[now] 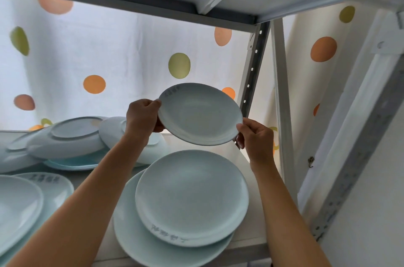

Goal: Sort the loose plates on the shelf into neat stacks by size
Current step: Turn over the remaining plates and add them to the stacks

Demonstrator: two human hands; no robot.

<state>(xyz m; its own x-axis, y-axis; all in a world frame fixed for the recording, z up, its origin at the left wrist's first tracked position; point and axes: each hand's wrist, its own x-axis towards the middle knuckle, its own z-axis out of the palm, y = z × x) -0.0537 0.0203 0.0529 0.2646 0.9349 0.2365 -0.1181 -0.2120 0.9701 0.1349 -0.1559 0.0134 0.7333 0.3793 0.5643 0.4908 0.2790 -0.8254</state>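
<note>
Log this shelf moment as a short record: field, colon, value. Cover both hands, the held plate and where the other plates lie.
left hand: grips the left rim of the held plate
right hand: grips its right rim
held plate: pale blue, face up, tilted, lifted above the shelf
front stack: two plates face up, the smaller on a larger one, off-centre
back pile: plates upside down, overlapping untidily
left plates: face up, overlapping, cut by the frame edge
shelf: white board, metal uprights
</note>
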